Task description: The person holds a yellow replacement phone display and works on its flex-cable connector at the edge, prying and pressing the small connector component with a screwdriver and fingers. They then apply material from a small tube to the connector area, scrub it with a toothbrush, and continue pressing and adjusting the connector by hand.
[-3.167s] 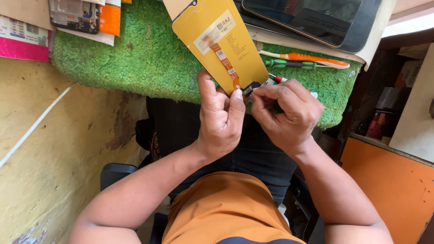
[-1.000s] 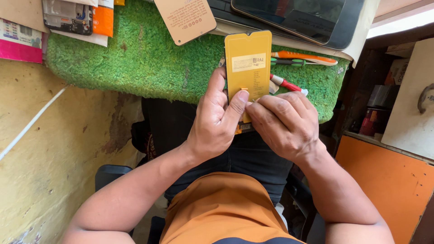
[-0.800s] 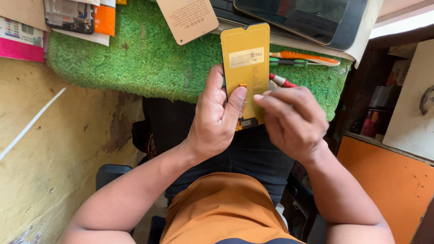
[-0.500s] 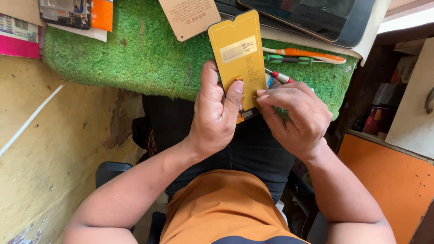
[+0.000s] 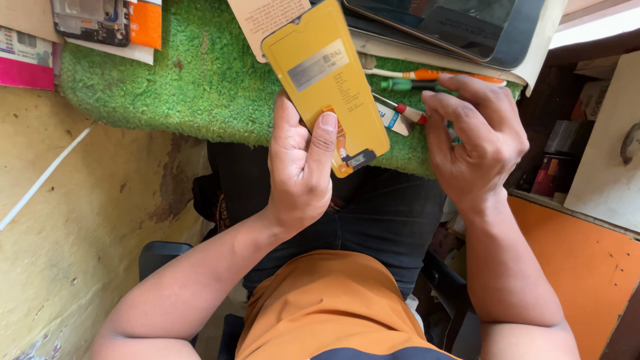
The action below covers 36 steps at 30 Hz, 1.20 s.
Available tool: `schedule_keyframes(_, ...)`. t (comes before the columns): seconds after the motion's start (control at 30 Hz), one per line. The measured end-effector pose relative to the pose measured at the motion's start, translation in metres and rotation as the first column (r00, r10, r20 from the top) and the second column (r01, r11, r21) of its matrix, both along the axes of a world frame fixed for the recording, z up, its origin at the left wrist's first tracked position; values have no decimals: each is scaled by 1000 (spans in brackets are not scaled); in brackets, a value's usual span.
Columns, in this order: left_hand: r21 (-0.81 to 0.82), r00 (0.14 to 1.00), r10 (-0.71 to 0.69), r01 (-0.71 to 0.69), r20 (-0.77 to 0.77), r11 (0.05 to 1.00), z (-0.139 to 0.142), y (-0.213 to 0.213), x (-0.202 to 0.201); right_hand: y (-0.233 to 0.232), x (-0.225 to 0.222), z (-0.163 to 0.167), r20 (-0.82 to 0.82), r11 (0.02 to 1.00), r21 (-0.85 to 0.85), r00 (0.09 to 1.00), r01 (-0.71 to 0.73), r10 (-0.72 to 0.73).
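One flat yellow panel [image 5: 325,83] — left hand [image 5: 300,167] grips.

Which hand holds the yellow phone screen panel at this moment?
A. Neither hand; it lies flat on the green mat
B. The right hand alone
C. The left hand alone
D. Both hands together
C. The left hand grips the yellow panel with its thumb pressed on the panel's lower face, while the right hand is off to the side, apart from the panel, with its fingers over the tools on the green mat.
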<state>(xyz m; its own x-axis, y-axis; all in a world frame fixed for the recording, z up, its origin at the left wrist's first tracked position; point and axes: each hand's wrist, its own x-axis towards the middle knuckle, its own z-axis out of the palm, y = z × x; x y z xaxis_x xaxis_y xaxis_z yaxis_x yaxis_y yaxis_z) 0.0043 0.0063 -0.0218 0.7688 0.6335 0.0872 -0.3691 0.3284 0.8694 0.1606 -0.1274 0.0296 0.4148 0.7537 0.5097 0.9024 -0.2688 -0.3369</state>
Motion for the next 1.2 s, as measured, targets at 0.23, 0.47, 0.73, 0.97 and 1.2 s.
schedule_keyframes(0.23, -110, 1000, -8, 9, 11, 994, 4, -15, 2, -4, -31, 2, 95, 971, 90, 972, -222, 213)
schedule_keyframes(0.47, -116, 999, 34, -31, 28, 993, 1, -20, 1, 7, -39, -5, 168, 972, -62, 957, -227, 235)
schedule_keyframes(0.73, -192, 1000, 6, -11, -23, 981, -2, -12, -2, 8, -29, 0, 147, 963, -35, 951, -269, 271)
schedule_keyframes(0.97, 85, 985, -37, 51, -167, 995, 4, 0, -8, 6, -12, -2, 101, 908, -35, 902, -418, 419)
schedule_keyframes(1.2, 113, 995, -32, 43, -94, 993, 10, 11, -2, 7, -7, -2, 36, 899, -59, 899, -434, 437)
